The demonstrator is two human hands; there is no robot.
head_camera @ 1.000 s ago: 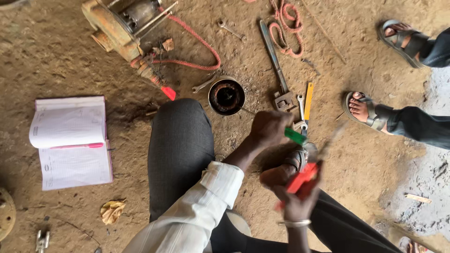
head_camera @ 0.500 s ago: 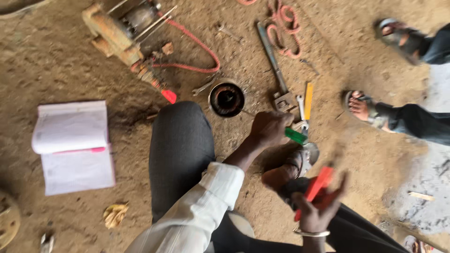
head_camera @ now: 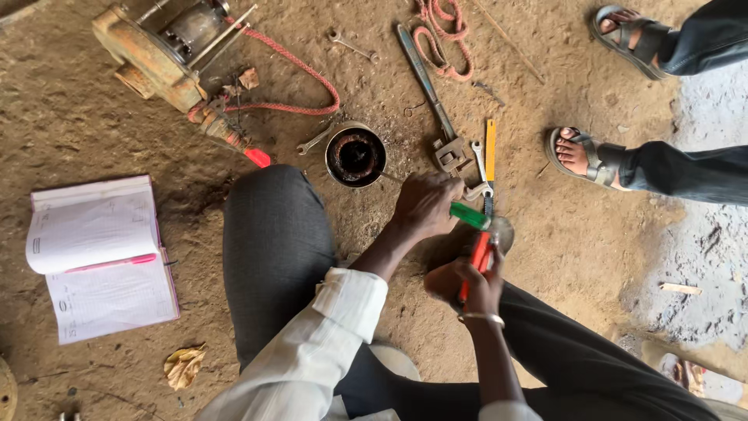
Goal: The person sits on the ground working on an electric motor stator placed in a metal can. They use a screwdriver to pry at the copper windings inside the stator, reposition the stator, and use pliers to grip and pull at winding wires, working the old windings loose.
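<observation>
An open notebook (head_camera: pixel 97 261) with a pink pen across it lies on the dirt floor (head_camera: pixel 70 125) at the far left, a dry leaf (head_camera: pixel 184 365) below it. Toward the top left sits a rusty motor (head_camera: pixel 160 51) with a red cord trailing right. A round metal housing (head_camera: pixel 355 156) rests just past the person's knee. The left hand (head_camera: pixel 425 206) is closed around a green-handled screwdriver (head_camera: pixel 470 216). Below it, the right hand (head_camera: pixel 467 284) grips red-handled pliers (head_camera: pixel 477 261), both tools meeting close together. Beyond them lie a long pipe wrench (head_camera: pixel 433 101) and small spanners. Another person's sandalled feet (head_camera: pixel 580 154) stand at the right.
</observation>
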